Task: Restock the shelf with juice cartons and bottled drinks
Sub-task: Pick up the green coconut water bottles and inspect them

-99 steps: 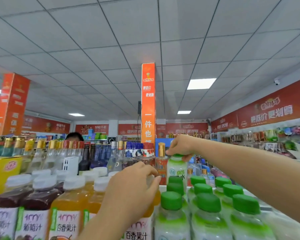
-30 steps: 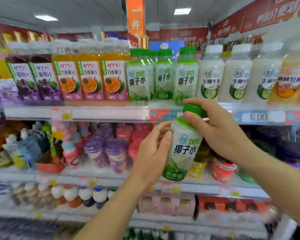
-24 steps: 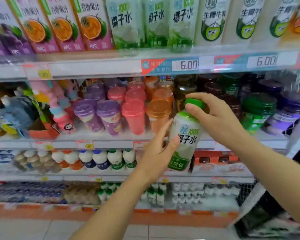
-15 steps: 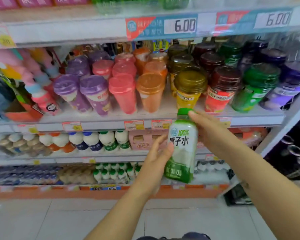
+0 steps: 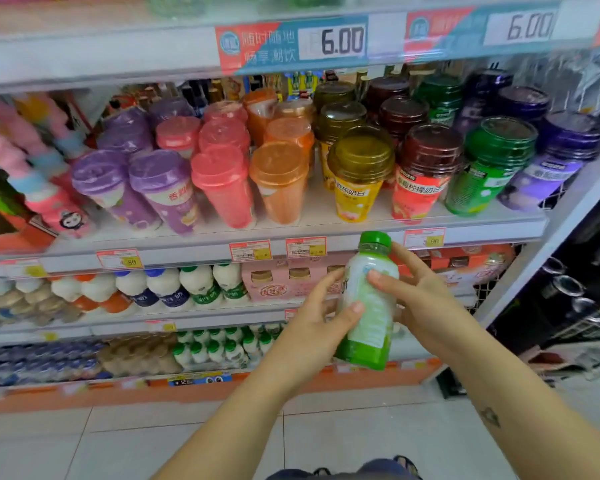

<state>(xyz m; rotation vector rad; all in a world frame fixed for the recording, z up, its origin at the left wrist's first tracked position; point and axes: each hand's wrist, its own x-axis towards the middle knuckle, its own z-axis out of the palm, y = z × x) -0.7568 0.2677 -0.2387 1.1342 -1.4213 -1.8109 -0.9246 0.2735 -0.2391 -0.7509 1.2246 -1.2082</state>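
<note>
The person holds one bottle [image 5: 368, 306] in front of the shelves, upright with a small tilt, its green cap [image 5: 374, 239] on top and its green band at the bottom. The label is white and green, and the print on it is too blurred to read. The left hand [image 5: 312, 327] grips the bottle from the left side: the thumb [image 5: 352, 311] lies over the front of the label and the fingers are curled behind the body. The right hand [image 5: 423, 299] is at the right side of the bottle with its fingers [image 5: 404, 252] spread wide and nearly straight; the thumb tip touches the upper label and one finger lies just beside the neck. Right behind the cap of the bottle runs the front edge of a shelf [image 5: 187, 251] with small price tags. Above the bottle on this shelf stand lidded cups, the nearest ones a yellow cup [image 5: 359, 174] and a red cup [image 5: 423, 171]. Higher above the bottle a big price tag [image 5: 342, 41] shows 6.00. To the left of the bottle, on the next shelf down, are pink packs [image 5: 281, 282] and, further left, small white bottles [image 5: 174, 285]. Below the bottle is the pale tiled floor [image 5: 153, 445].
</note>
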